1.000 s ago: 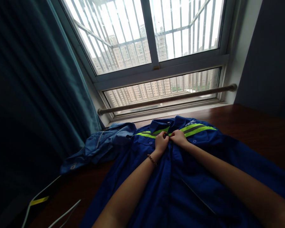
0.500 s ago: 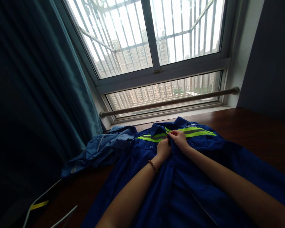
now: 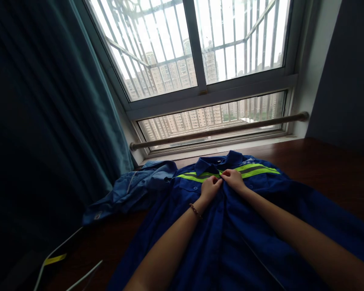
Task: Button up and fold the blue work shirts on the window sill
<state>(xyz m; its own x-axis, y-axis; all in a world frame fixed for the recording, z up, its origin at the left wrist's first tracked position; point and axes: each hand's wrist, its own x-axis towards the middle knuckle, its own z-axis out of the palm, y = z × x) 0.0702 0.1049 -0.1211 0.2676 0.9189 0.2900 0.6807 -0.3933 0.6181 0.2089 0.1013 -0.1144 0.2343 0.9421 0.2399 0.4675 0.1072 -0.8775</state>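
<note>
A dark blue work shirt (image 3: pixel 245 234) with a yellow-green reflective band (image 3: pixel 257 169) lies flat on a dark wooden table (image 3: pixel 336 173), collar toward the window. My left hand (image 3: pixel 210 188), with a bead bracelet at the wrist, pinches the left edge of the shirt's front opening just below the collar. My right hand (image 3: pixel 235 180) pinches the right edge beside it. Both hands touch at the placket with fingers closed on the cloth. What lies between the fingertips is too small to make out.
A lighter blue garment (image 3: pixel 133 190) lies crumpled at the shirt's left. A teal curtain (image 3: pixel 54 113) hangs on the left. A barred window (image 3: pixel 200 56) with a round rail (image 3: pixel 218 130) runs behind the table. White cables (image 3: pixel 79 277) lie at the lower left.
Both hands stayed pinched on the placket below the collar and shifted slightly. The shirt front looks flatter and the collar sits straighter. The view tilted a little.
</note>
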